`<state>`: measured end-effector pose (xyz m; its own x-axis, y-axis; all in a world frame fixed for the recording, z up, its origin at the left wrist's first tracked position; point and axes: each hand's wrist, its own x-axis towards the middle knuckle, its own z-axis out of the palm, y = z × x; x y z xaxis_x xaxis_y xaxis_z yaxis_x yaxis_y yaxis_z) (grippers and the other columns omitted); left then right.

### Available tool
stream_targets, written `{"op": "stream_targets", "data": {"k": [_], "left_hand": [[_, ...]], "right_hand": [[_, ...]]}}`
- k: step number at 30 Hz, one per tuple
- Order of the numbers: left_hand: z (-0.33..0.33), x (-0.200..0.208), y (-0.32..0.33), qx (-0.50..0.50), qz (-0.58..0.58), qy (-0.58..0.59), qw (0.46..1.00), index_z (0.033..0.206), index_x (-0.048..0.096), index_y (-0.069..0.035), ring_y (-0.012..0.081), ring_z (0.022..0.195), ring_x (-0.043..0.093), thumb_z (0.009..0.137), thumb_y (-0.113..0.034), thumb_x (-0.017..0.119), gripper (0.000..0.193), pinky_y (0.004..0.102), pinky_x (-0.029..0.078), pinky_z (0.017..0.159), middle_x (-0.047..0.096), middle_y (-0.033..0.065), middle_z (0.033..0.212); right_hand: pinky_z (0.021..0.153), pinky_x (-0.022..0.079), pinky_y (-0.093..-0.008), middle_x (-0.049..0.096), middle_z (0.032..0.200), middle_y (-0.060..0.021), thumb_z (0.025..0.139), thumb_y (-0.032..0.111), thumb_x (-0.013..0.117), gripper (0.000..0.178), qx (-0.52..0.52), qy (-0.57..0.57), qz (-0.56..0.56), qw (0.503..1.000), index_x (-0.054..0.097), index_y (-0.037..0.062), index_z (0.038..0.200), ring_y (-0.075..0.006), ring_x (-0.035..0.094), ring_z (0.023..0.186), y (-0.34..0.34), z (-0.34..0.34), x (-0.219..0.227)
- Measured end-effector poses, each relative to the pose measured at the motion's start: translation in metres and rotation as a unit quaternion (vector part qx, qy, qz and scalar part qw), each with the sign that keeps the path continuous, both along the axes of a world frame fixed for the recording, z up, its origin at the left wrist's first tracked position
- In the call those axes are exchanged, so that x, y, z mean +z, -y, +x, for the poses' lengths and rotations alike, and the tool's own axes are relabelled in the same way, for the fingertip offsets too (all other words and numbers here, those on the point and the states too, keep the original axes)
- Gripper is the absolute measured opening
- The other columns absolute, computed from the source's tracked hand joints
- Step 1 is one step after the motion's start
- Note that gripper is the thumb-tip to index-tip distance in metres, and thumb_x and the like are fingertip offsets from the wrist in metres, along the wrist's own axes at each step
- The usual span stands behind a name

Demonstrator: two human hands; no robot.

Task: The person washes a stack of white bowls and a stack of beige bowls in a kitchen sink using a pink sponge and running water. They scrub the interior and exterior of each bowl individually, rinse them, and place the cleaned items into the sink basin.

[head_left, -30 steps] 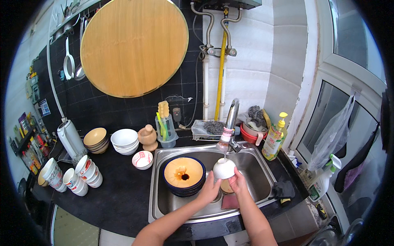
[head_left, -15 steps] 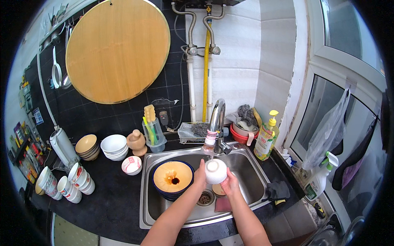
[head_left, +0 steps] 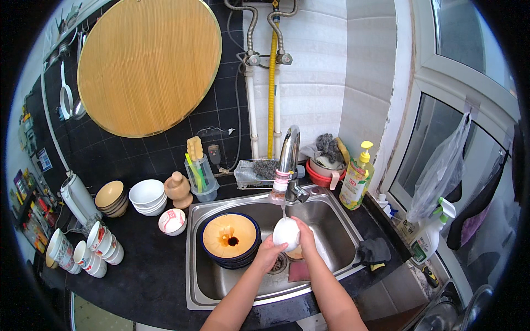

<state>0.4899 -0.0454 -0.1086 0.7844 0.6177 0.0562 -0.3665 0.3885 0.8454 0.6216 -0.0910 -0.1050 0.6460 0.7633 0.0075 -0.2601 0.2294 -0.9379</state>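
Under the running faucet (head_left: 289, 154), a small white bowl (head_left: 286, 234) is tilted between my two hands. My left hand (head_left: 269, 252) grips its lower left side, and my right hand (head_left: 305, 236) is wrapped round its right side. A thin stream falls from the spout onto the bowl's upper edge. Left of my hands, a stack of yellow dishes with dark blue rims (head_left: 215, 243) stands in the sink (head_left: 194, 287); brown liquid lies in the top one. A dull pink cloth or sponge (head_left: 298, 272) lies by the drain (head_left: 280, 263), partly behind my right forearm.
Several white bowls (head_left: 148, 194), a red-patterned bowl (head_left: 173, 222), yellow bowls (head_left: 110, 197) and stacked patterned cups (head_left: 89, 259) stand on the left counter. A yellow-topped pump bottle (head_left: 356, 179), a dark cloth (head_left: 373, 252) and a spray bottle (head_left: 429, 234) are at the right.
The white bowl has been turned in my hands, so its base ring no longer faces up. My left hand has moved down to its lower side. The view has shifted slightly.
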Motion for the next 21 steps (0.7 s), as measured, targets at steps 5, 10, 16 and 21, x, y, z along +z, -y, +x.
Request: {"op": "stream_targets", "data": {"k": [5, 10, 16, 21], "left_hand": [[0.001, -0.026, -0.008, 0.045, 0.102, -0.059, 0.992, 0.115, 0.048, -0.006, 0.0128, 0.101, 0.052, 0.076, 0.005, 0.056, 0.041, 0.0285, 0.039, 0.089, 0.054, 0.0048, 0.111], [-0.006, -0.019, -0.005, 0.002, 0.108, -0.106, 0.988, 0.114, 0.047, -0.003, 0.0129, 0.099, 0.052, 0.077, 0.002, 0.059, 0.039, 0.0278, 0.040, 0.088, 0.054, 0.0043, 0.110], [-0.007, -0.002, -0.004, -0.006, -0.060, 0.080, 0.995, 0.118, 0.043, 0.000, 0.0210, 0.111, 0.049, 0.081, -0.003, 0.058, 0.040, 0.0362, 0.038, 0.095, 0.051, 0.0103, 0.119], [-0.014, -0.004, -0.016, -0.004, -0.159, 0.143, 0.977, 0.123, 0.039, -0.001, 0.0256, 0.115, 0.046, 0.085, -0.006, 0.054, 0.042, 0.0426, 0.035, 0.099, 0.048, 0.0125, 0.123]], "right_hand": [[0.094, 0.037, -0.0376, 0.054, 0.117, -0.0116, 0.078, 0.019, 0.056, 0.028, -0.055, 0.625, -0.020, 0.778, 0.064, 0.0178, 0.106, -0.0313, 0.048, 0.111, 0.005, -0.030, 0.020], [0.089, 0.040, -0.0378, 0.058, 0.110, -0.0089, 0.083, 0.027, 0.056, 0.030, -0.015, 0.322, -0.140, 0.936, 0.062, 0.0070, 0.104, -0.0249, 0.054, 0.104, -0.002, -0.026, 0.024], [0.082, 0.046, -0.0341, 0.057, 0.109, -0.0092, 0.082, 0.043, 0.058, 0.056, 0.114, -0.174, -0.108, 0.972, 0.048, 0.0045, 0.121, -0.0175, 0.054, 0.102, -0.002, 0.003, 0.001], [0.081, 0.046, -0.0315, 0.052, 0.118, -0.0106, 0.076, 0.040, 0.066, 0.072, 0.130, 0.001, -0.094, 0.987, 0.039, -0.0001, 0.129, -0.0195, 0.052, 0.105, 0.000, -0.015, 0.013]]}}
